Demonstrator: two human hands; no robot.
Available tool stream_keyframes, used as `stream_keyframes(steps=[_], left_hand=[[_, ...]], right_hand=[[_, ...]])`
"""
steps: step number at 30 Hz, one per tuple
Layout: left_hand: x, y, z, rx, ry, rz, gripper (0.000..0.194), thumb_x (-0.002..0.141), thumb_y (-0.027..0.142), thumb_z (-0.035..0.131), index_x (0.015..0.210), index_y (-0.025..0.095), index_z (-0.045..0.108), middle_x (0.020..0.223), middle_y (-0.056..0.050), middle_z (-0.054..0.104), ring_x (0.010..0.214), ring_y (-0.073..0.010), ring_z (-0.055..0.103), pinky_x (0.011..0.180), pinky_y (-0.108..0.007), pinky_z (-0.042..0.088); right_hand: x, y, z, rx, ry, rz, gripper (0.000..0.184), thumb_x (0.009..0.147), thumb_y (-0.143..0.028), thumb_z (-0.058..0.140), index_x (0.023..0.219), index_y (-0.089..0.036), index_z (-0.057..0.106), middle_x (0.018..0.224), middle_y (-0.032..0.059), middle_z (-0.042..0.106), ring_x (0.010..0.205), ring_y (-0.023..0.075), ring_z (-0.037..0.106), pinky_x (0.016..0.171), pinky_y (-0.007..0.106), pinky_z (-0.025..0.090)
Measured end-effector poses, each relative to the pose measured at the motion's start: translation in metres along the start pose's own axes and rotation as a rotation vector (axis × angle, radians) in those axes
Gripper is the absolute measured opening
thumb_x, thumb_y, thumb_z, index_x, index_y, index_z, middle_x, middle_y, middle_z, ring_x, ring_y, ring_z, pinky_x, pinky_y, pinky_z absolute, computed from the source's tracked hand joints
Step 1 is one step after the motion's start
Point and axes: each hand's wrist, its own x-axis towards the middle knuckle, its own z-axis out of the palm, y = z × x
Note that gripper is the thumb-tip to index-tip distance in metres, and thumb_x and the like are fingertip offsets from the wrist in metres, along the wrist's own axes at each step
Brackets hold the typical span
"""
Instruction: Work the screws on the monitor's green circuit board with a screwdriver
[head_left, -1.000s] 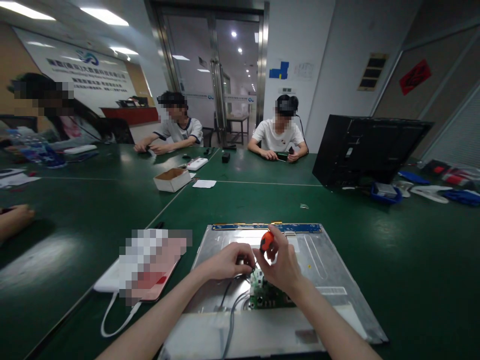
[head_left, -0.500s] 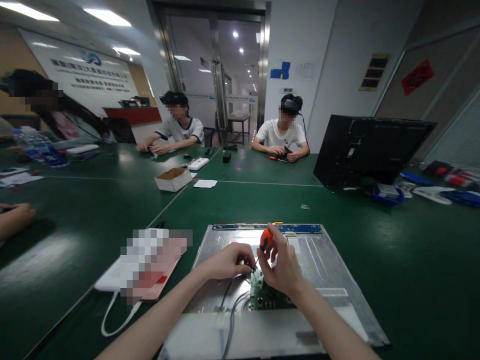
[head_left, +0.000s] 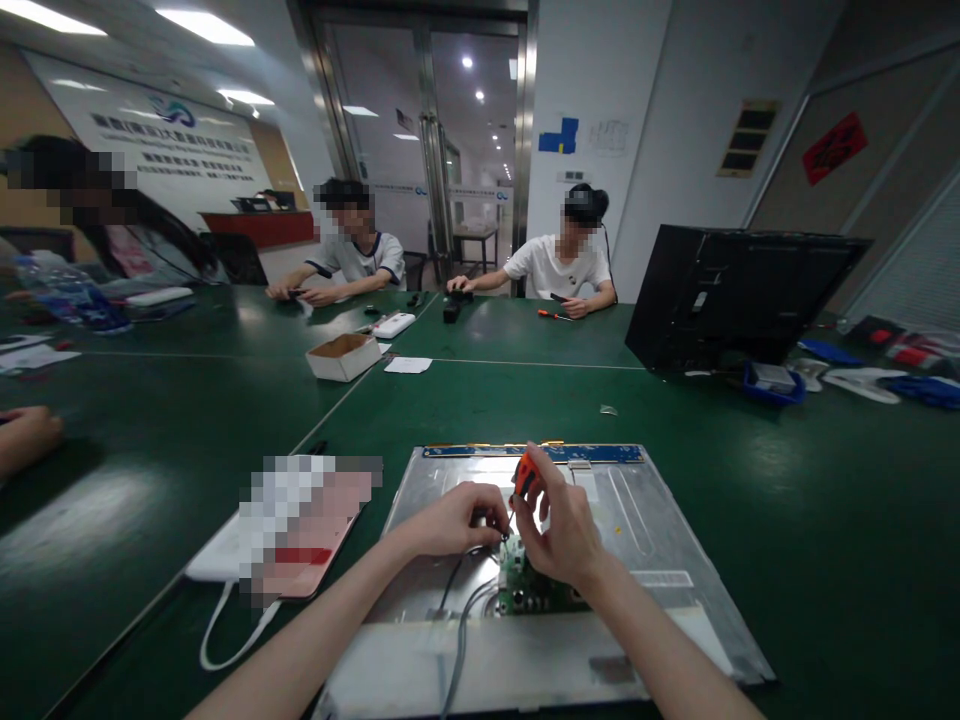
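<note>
My right hand (head_left: 562, 530) grips a screwdriver (head_left: 526, 477) by its orange and black handle. Its thin shaft points down to the upper left corner of a green circuit board (head_left: 517, 592). Beside the tip, my left hand (head_left: 466, 518) has its fingers pinched together at that corner; what they hold is too small to make out. The board sits on a flat metal display panel (head_left: 630, 530), partly covered by my right hand. A grey cable (head_left: 460, 650) and a thin dark wire run across the panel left of the board.
On the left lie a white device (head_left: 214, 550) and a pink phone (head_left: 307, 578) with a white cable (head_left: 214, 650). An open small box (head_left: 341, 365) stands farther back. A black monitor (head_left: 742, 300) and a blue tray (head_left: 772, 385) occupy the right. Co-workers sit around the green table (head_left: 510, 395).
The screwdriver's handle has tipped slightly left in my right hand, while my left hand stays at the board's corner. Across the table, a co-worker's arm has reached out to a black object.
</note>
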Motion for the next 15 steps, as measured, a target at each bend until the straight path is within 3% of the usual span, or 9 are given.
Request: stream_keyframes(steps=[8,15], left_hand=[[0.0006,0.0068,-0.0003,-0.045,0.009,0.001,0.011,0.07,0.007,0.065,0.077,0.015,0.065,0.08,0.0,0.065,0.072,-0.0158,0.057,0.068,-0.025,0.045],[0.0004,0.0042,-0.0001,-0.016,0.009,-0.006,0.009,0.072,0.01,0.066,0.079,0.016,0.064,0.08,0.0,0.065,0.075,-0.0164,0.057,0.07,-0.025,0.046]], right_hand=[[-0.0015,0.0042,0.0061,-0.075,0.103,0.01,0.061,0.092,-0.023,0.052,0.148,-0.021,0.027,0.063,-0.0063,0.052,0.043,0.0119,0.047,0.04,0.023,0.04],[0.0001,0.0017,0.0017,-0.004,0.022,0.017,0.065,0.09,-0.019,0.05,0.149,-0.019,0.024,0.072,-0.001,0.059,0.048,0.0135,0.052,0.041,0.024,0.043]])
